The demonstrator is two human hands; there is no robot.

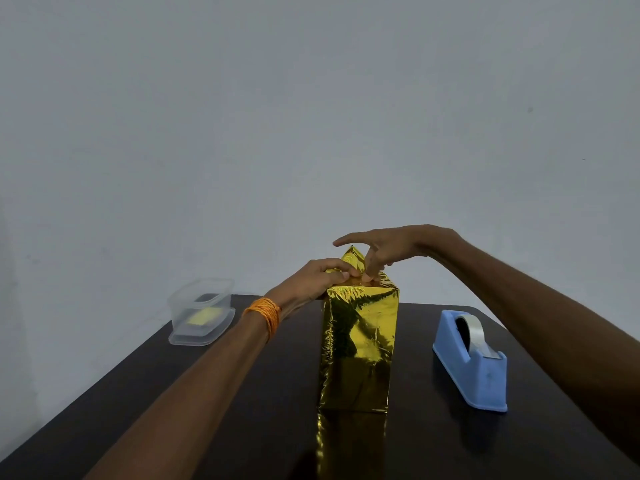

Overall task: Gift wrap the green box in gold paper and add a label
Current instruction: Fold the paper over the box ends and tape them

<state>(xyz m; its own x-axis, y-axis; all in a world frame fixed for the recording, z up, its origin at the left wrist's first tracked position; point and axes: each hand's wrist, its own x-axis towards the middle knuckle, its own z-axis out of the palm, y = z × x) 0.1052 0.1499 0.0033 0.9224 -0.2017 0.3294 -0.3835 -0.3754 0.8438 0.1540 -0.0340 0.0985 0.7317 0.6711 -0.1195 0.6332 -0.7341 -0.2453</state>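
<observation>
A tall box wrapped in shiny gold paper [358,344] stands upright in the middle of the dark table; no green shows. At its top a pointed flap of gold paper [352,255] sticks up. My left hand [320,277] lies over the top left edge, fingers curled down onto the folded paper. My right hand [384,247] reaches in from the right, one finger pressing down on the top fold beside the flap, the index finger stretched out straight above it.
A blue tape dispenser [472,362] with a clear tape roll stands to the right of the box. A clear plastic container [201,315] with a yellow pad inside sits at the back left. The dark table [242,427] ends at a plain wall.
</observation>
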